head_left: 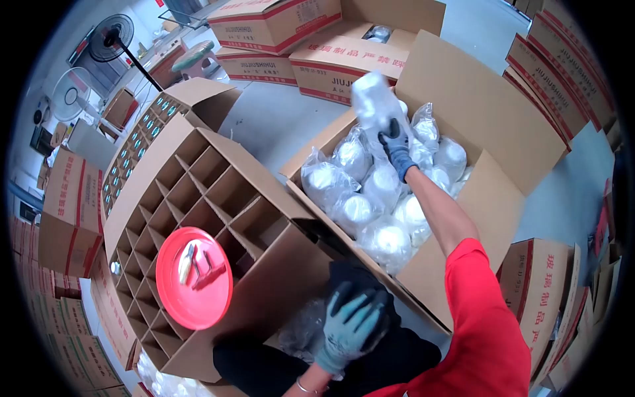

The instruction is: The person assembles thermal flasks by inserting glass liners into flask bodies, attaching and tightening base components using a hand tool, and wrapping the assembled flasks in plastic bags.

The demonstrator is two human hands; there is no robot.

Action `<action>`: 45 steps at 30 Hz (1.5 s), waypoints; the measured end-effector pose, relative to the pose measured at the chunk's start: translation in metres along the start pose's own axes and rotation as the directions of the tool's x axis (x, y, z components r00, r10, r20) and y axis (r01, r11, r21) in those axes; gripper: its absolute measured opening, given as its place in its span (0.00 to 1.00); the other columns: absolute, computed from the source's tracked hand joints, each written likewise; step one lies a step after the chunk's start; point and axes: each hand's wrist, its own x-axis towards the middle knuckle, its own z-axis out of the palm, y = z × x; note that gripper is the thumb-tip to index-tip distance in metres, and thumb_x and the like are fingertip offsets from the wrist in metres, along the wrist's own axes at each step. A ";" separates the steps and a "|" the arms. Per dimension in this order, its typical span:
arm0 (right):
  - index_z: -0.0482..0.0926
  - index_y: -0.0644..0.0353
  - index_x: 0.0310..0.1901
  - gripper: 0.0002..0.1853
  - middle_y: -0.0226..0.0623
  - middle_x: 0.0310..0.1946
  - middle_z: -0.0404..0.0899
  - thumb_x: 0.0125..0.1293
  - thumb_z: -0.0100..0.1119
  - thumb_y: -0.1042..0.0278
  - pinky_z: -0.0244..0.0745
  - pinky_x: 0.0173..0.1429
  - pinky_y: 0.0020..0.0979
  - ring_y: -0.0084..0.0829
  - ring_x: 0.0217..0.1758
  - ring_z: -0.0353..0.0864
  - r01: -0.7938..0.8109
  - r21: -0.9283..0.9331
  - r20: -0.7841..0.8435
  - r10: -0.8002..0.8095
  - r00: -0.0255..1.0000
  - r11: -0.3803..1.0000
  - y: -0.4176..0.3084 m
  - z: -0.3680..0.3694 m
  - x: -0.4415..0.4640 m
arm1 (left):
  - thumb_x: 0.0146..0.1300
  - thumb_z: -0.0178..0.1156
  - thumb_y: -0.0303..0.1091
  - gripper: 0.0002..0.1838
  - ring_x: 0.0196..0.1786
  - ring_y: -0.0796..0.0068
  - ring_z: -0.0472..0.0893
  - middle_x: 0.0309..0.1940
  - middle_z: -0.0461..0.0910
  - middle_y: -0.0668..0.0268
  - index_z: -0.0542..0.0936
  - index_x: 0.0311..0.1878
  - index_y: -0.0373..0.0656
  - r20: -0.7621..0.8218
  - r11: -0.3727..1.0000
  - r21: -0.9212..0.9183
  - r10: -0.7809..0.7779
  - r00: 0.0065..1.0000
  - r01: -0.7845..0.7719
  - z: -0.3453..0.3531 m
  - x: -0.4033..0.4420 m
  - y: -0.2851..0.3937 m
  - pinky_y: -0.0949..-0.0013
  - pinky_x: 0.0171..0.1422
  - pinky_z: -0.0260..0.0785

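My right hand (397, 144), in a dark grey-blue glove, grips a white item in a clear plastic bag (372, 99), smeared by motion, above the open carton (305, 155). Inside that carton sit several rounded, white-topped items in clear bags (382, 239); their exact kind cannot be made out. Low in the view, my left hand (349, 327), in a pale teal glove, lies over my dark-trousered knee with its fingers spread. Crumpled clear plastic (303, 331) is beside it. To the left, a red plastic dish (173, 294) holding small tools rests on a divided carton (264, 311).
A second divided carton (135, 149) with glass-like pieces stands behind. Printed cartons (284, 30) are stacked at the back, with flattened ones (562, 73) at right. A black fan (111, 36), a white fan (69, 96) and a stool (194, 58) stand at back left.
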 end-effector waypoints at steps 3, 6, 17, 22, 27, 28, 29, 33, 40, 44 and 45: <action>0.66 0.69 0.66 0.38 0.45 0.62 0.74 0.52 0.69 0.80 0.65 0.71 0.32 0.36 0.65 0.73 -0.218 0.081 0.217 0.197 0.956 0.973 0.023 0.036 0.000 | 0.51 0.70 0.33 0.19 0.53 0.64 0.81 0.49 0.84 0.64 0.82 0.48 0.43 -0.002 0.993 -0.113 0.018 1.000 -0.018 0.007 0.010 -0.008 0.47 0.65 0.70; 0.61 0.67 0.70 0.42 0.43 0.66 0.68 0.54 0.69 0.81 0.67 0.68 0.29 0.32 0.68 0.68 -0.234 0.129 0.110 0.221 0.969 0.964 0.021 0.040 0.000 | 0.53 0.70 0.35 0.16 0.53 0.66 0.83 0.49 0.85 0.66 0.83 0.46 0.44 0.031 0.981 -0.191 0.041 0.999 -0.034 0.007 0.020 -0.013 0.52 0.63 0.73; 0.83 0.59 0.48 0.24 0.42 0.40 0.84 0.55 0.65 0.51 0.74 0.49 0.37 0.38 0.41 0.80 -0.104 -0.810 0.446 0.721 0.530 0.578 0.129 -0.038 0.012 | 0.52 0.66 0.36 0.18 0.56 0.59 0.82 0.50 0.84 0.61 0.82 0.48 0.46 0.102 0.945 -0.311 0.143 0.985 -0.105 0.016 0.007 -0.022 0.46 0.67 0.67; 0.83 0.64 0.40 0.19 0.51 0.30 0.84 0.62 0.60 0.53 0.79 0.28 0.39 0.36 0.24 0.84 0.014 -0.737 0.529 0.565 0.633 0.675 -0.078 -0.008 0.066 | 0.52 0.66 0.36 0.18 0.56 0.59 0.82 0.49 0.84 0.61 0.82 0.48 0.45 0.130 0.963 -0.268 0.042 0.991 -0.006 0.007 0.004 -0.035 0.47 0.67 0.67; 0.83 0.59 0.48 0.20 0.47 0.46 0.83 0.61 0.55 0.55 0.75 0.54 0.42 0.46 0.50 0.81 -0.010 -0.914 0.182 0.431 0.884 0.406 0.035 -0.062 0.134 | 0.51 0.67 0.36 0.19 0.56 0.59 0.82 0.49 0.84 0.61 0.83 0.48 0.44 0.144 0.975 -0.211 -0.046 0.988 0.076 -0.005 -0.006 -0.043 0.47 0.66 0.67; 0.81 0.58 0.51 0.20 0.44 0.45 0.83 0.61 0.56 0.56 0.75 0.53 0.40 0.44 0.48 0.81 -0.163 -0.818 0.186 0.522 0.833 0.551 0.075 -0.070 0.134 | 0.51 0.67 0.36 0.19 0.56 0.59 0.82 0.49 0.84 0.61 0.83 0.48 0.44 0.146 0.976 -0.200 -0.062 0.987 0.091 -0.007 -0.008 -0.044 0.47 0.66 0.67; 0.80 0.57 0.53 0.21 0.41 0.45 0.83 0.61 0.58 0.56 0.75 0.52 0.38 0.42 0.46 0.81 -0.275 -0.697 0.237 0.575 0.783 0.662 0.106 -0.073 0.130 | 0.51 0.67 0.36 0.19 0.56 0.59 0.82 0.48 0.84 0.61 0.83 0.48 0.43 0.148 0.976 -0.187 -0.081 0.986 0.108 -0.010 -0.012 -0.044 0.47 0.66 0.67; 0.78 0.56 0.55 0.19 0.34 0.45 0.81 0.65 0.59 0.59 0.72 0.52 0.30 0.33 0.44 0.76 0.095 -0.623 0.578 0.375 0.725 0.777 0.116 -0.074 0.102 | 0.51 0.68 0.36 0.19 0.56 0.59 0.81 0.48 0.84 0.62 0.83 0.47 0.43 0.145 0.976 -0.146 -0.143 0.979 0.164 -0.021 -0.023 -0.045 0.47 0.66 0.68; 0.82 0.54 0.44 0.12 0.33 0.38 0.81 0.61 0.63 0.59 0.74 0.50 0.29 0.27 0.43 0.79 -0.340 0.064 0.159 0.326 0.932 0.938 -0.016 -0.049 0.115 | 0.50 0.69 0.36 0.19 0.55 0.59 0.81 0.47 0.84 0.62 0.83 0.47 0.42 0.032 0.981 -0.120 -0.150 0.988 0.152 -0.025 -0.032 -0.032 0.48 0.66 0.68; 0.79 0.61 0.54 0.15 0.35 0.52 0.79 0.73 0.50 0.63 0.70 0.68 0.33 0.29 0.58 0.77 -0.099 0.236 0.443 -0.017 0.896 0.967 -0.202 -0.048 0.036 | 0.51 0.70 0.36 0.26 0.61 0.53 0.77 0.54 0.80 0.57 0.80 0.55 0.39 -0.061 0.949 -0.158 -0.284 0.957 0.272 -0.041 -0.010 -0.014 0.47 0.68 0.64; 0.78 0.61 0.56 0.16 0.36 0.55 0.77 0.75 0.47 0.64 0.69 0.70 0.34 0.30 0.61 0.76 -0.105 0.278 0.507 -0.053 0.860 0.955 -0.248 -0.047 0.004 | 0.51 0.71 0.36 0.30 0.63 0.50 0.75 0.57 0.78 0.54 0.78 0.58 0.37 -0.074 0.924 -0.195 -0.348 0.935 0.329 -0.047 -0.002 -0.007 0.46 0.70 0.63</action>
